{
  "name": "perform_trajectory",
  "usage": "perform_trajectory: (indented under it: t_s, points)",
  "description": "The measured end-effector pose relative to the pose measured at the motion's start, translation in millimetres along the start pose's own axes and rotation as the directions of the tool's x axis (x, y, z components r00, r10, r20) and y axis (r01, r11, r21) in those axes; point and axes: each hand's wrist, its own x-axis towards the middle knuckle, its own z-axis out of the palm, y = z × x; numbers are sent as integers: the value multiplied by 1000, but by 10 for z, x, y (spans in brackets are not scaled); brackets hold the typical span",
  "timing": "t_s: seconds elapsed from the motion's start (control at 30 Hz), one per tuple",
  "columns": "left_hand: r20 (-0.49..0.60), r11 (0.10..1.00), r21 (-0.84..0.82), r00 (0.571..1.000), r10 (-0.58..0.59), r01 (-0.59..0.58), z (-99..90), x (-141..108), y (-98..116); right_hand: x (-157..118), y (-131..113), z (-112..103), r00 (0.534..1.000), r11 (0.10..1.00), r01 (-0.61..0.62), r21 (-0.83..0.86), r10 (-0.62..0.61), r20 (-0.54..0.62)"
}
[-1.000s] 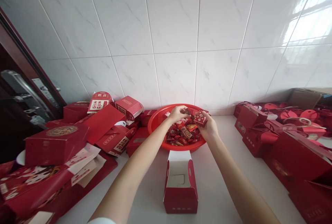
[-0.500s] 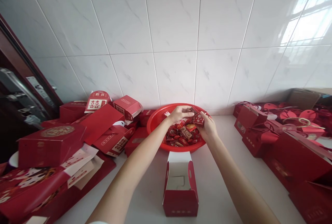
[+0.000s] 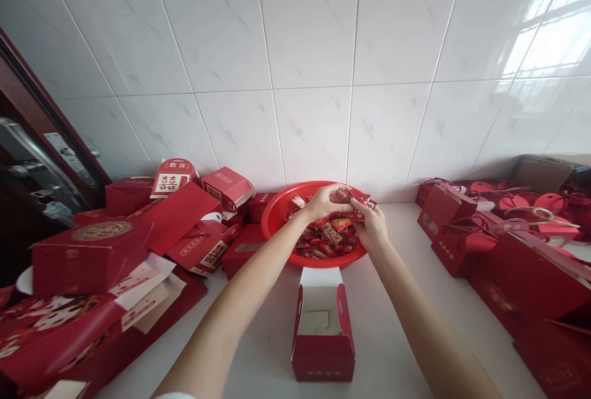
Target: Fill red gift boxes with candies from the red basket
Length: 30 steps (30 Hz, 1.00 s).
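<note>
Over the red plastic basket (image 3: 272, 220), my right hand (image 3: 373, 226) is closed on red-wrapped candies (image 3: 362, 197). My left hand (image 3: 323, 203) reaches in from the other side, its thumb and fingers pinched on the same wrapped candies. Many more wrapped candies (image 3: 330, 236) in red and gold lie in the basket below. Closer to me, between my forearms, stands an open red gift box (image 3: 323, 357) with its white flap up at the back; a folded pale cardboard bottom shows inside.
Red boxes (image 3: 92, 257) and folded cartons are piled at the left, close to a dark door (image 3: 28, 97). More red gift boxes (image 3: 530, 276) with cords line the right side. A tiled wall (image 3: 314, 134) rises behind the white tabletop (image 3: 258, 337).
Both hands have shifted slightly to the right over the basket, and the candies between them have turned. The view has tilted a little; the open box stays put.
</note>
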Motion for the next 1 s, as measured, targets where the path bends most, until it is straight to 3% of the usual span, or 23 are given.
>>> perform_trajectory:
  t_s: [0.13, 0.23, 0.33, 0.4, 0.5, 0.6, 0.77, 0.87, 1.0]
  points:
    - [60, 999, -5, 997, -39, 39, 10, 10, -19, 49, -17, -14, 986, 991, 121, 63, -113, -122]
    - [139, 970, 238, 987, -84, 49, 47, 12, -112, 78, -25, -21, 968, 979, 177, 96, -156, -197]
    - [302, 803, 593, 941, -152, -61, 130, 1, -183, 69, -32, 0, 960, 977, 173, 124, -139, -244]
    - [325, 653, 749, 921, -213, -113, 200, 4, -185, 50, -42, 22, 957, 976, 167, 140, -126, -263]
    - [140, 447, 894, 933, -331, 24, 285, 44, -148, 26, -61, 47, 957, 977, 160, 144, -118, -264]
    - [-62, 317, 928, 918, -391, 198, 274, 98, -116, 16, -75, 51, 964, 982, 131, 139, -93, -250]
    - [-308, 237, 882, 878, -365, 408, -25, 87, -102, 23, -79, 44, 968, 985, 106, 137, -71, -240]
    - [-436, 212, 826, 830, -348, 523, -209, 60, -123, 35, -71, 34, 969, 986, 104, 131, -71, -236]
    - [-555, 200, 747, 760, -338, 634, -307, 86, -179, 47, -58, 15, 968, 987, 117, 111, -89, -236]
